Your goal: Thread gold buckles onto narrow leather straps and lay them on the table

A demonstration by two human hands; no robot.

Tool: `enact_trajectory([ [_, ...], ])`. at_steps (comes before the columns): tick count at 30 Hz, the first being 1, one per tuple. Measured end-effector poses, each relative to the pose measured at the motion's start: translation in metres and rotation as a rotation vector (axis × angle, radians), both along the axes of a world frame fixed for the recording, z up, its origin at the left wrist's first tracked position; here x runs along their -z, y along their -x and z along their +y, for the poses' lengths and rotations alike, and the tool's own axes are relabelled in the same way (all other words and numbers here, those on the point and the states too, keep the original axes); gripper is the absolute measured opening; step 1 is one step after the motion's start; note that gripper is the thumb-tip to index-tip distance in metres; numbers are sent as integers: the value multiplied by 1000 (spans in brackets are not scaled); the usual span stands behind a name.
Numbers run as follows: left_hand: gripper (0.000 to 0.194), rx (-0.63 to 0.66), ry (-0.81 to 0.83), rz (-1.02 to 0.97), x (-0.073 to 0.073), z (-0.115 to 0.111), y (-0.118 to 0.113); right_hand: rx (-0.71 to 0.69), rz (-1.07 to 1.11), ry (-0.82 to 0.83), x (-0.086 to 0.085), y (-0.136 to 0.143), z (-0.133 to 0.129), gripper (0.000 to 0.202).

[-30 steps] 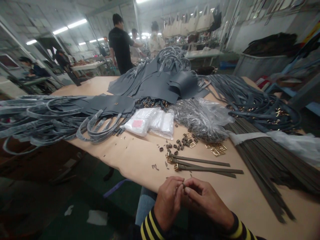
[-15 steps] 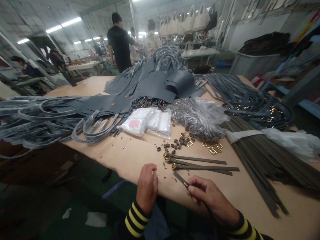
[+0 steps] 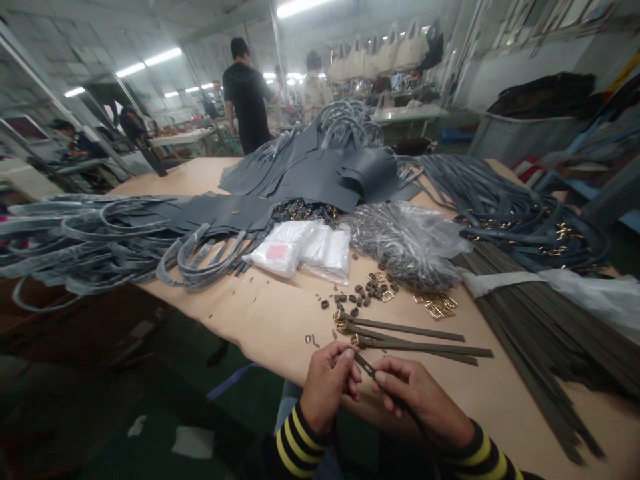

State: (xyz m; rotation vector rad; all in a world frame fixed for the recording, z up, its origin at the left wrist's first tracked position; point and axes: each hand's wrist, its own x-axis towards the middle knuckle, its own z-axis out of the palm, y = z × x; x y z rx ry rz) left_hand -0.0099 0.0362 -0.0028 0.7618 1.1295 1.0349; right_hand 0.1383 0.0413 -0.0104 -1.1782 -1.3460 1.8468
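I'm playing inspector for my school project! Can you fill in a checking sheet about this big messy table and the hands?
Surface: tan table, mostly covered.
Job's things: thin olive strap pinched between both hands; three finished straps with gold buckles beyond.
Clutter: small loops, gold buckles, white bags, clear bag, grey leather pieces, strap bundle.
Grippers: left hand and right hand both gripping the strap.
Cables: nothing seen.
Surroundings: people standing at further tables.

Bag factory floor: leather straps (image 3: 505, 213), buckles (image 3: 437, 305), worktable (image 3: 270, 313).
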Motion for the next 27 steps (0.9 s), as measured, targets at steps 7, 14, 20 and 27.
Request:
enact_trajectory([
  [7, 26, 39, -42, -94, -7, -5, 2, -62, -262, -215, -17, -10, 7, 34],
  [14, 19, -23, -183, 134, 6, -7, 1, -37, -421, -388, -25, -15, 1, 16],
  [20, 21, -18, -140, 135, 3, -3, -1, -45, -419, -368, -18, -12, 3, 15],
  [27, 10, 132, -272, 378, 6, -4, -13, -202, -408, -309, -27, -15, 10, 20],
])
